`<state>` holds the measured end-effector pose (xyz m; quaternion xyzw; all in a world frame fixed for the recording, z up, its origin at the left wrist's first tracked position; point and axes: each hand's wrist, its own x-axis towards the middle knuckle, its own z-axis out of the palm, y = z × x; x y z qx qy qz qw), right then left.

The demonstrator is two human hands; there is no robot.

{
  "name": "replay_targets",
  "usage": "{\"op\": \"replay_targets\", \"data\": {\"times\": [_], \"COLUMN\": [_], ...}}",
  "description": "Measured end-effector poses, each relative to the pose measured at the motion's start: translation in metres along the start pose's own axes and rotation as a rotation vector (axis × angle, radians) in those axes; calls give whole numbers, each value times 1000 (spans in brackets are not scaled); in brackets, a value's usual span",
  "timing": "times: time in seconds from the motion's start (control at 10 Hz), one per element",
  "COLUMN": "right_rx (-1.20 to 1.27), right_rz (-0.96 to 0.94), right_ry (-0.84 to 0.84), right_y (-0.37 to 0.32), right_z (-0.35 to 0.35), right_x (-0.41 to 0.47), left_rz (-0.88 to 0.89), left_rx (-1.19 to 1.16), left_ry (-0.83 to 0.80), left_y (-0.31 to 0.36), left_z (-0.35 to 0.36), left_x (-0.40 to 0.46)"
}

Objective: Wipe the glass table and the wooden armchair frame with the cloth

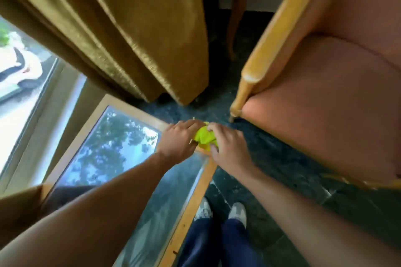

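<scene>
Dark speckled stone floor (271, 158), a heavy gold curtain (134, 34) hanging by the bright window (26, 84), so we're in a corner of a sitting room. Low down on the left is the rectangular glass table with its light wooden rim (191, 199), the pane reflecting trees and sky. To the right sits the armchair with pinkish cushions and a yellow-toned wooden frame (267, 43).

Both hands are out over the far corner of the table. The left hand (178, 138) and right hand (227, 147) are each curled closed around a bunched-up bright yellow-green cloth (204, 138), which sits scrunched between them, right above the table's corner rim. Whether the cloth is actually pressed onto the wood or just held over it, can't tell, the frame is a bit smeary.

Progress-wise, my read is it's early or mid-way at best. It looks more like the cloth is being gathered or refolded than dragged across anything. The glass shows hazy streaks near the closer end, but I couldn't say if that's wiping marks or just dust and glare. The armchair frame is well apart from the hands and nothing suggests it's been touched, so I'd guess that whole half is still left to do.
</scene>
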<state>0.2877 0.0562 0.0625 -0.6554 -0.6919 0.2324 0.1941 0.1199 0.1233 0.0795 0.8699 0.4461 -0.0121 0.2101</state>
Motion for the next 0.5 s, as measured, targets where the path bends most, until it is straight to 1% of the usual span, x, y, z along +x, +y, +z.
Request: {"op": "replay_targets", "data": {"times": [0.1, 0.2, 0.3, 0.4, 0.5], "right_rx": [-137, -327, -287, -278, -207], "right_rz": [-108, -223, -158, -128, 13], "right_ry": [-161, -528, -548, -662, -889], "right_y": [-12, -1, 10, 10, -18], "right_z": [91, 173, 222, 215, 165], "right_x": [2, -19, -52, -45, 5], "left_rz": [-206, -320, -376, -393, -353], "left_rx": [-13, 75, 42, 63, 61], "left_ry": [-97, -415, -438, -467, -585], "left_y": [-55, -75, -70, -71, -67], "left_z": [64, 140, 191, 191, 137], "left_x": [-61, -111, -133, -128, -106]}}
